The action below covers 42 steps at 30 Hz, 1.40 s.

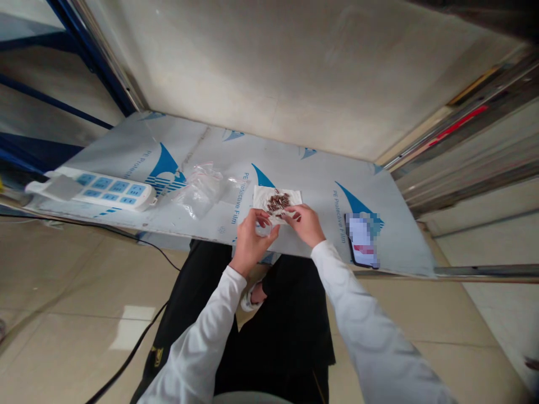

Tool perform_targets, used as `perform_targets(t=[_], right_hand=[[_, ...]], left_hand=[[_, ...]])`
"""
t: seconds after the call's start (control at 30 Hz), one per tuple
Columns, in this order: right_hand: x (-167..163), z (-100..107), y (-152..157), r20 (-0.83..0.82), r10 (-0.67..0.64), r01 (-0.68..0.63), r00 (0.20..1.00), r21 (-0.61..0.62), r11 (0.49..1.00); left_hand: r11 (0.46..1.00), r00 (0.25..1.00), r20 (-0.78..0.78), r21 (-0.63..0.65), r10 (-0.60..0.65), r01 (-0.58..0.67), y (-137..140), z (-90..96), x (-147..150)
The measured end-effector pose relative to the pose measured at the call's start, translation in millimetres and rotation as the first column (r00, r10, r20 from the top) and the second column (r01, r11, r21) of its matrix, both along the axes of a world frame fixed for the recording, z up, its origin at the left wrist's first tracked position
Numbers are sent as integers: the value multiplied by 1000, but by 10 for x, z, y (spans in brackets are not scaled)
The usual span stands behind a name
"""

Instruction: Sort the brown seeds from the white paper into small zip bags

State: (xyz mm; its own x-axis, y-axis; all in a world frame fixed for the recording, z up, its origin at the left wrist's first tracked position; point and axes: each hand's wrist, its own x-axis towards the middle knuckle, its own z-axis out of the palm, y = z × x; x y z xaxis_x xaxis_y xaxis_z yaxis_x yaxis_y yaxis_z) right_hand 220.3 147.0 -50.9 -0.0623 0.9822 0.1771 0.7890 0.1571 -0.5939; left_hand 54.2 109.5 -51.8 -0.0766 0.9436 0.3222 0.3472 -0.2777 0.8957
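A heap of small, shiny brown metal-looking pieces point(278, 202) lies on a white sheet, perhaps a flattened bag point(261, 194), near the front edge of the table. My left hand point(252, 240) is at the sheet's near left corner, fingers curled and thumb stretched toward the right hand. Something pale and see-through shows between its thumb and fingers, too unclear to name. From the right, my right hand point(306, 224) reaches over the sheet's near edge, its thumb and fingertips pinched close beside the heap. Whatever sits in that pinch is too small to make out.
Clear plastic bags point(202, 188) lie on the film-covered tabletop point(227, 151) to the left. Further left is a white power strip point(113, 189) with blue sockets. A phone point(361, 241) rests at the right front edge. A wall point(269, 73) stands behind; a black cable point(138, 342) crosses the floor.
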Motion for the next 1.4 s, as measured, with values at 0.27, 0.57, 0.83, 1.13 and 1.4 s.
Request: perform_targets(t=[0.27, 0.57, 0.83, 1.13, 1.4], right_hand=[[-44, -273, 144, 237, -7, 33, 971, -105, 994], [-81, -282, 264, 275, -89, 127, 957, -127, 984], [28, -231, 352, 261, -33, 84, 965, -185, 979], [-101, -207, 267, 311, -93, 136, 946, -117, 984], [-167, 290, -107, -116, -11, 11, 993, 0, 1000]], left_hand=[[1000, 1000, -21, 0, 7, -7, 15, -28, -15], [1000, 1000, -11, -8, -23, 23, 22, -107, 1], [999, 999, -9, -7, -32, 32, 25, -108, 10], [999, 999, -15, -13, -35, 35, 7, -108, 10], [999, 999, 5, -17, -46, 46, -8, -75, -21]])
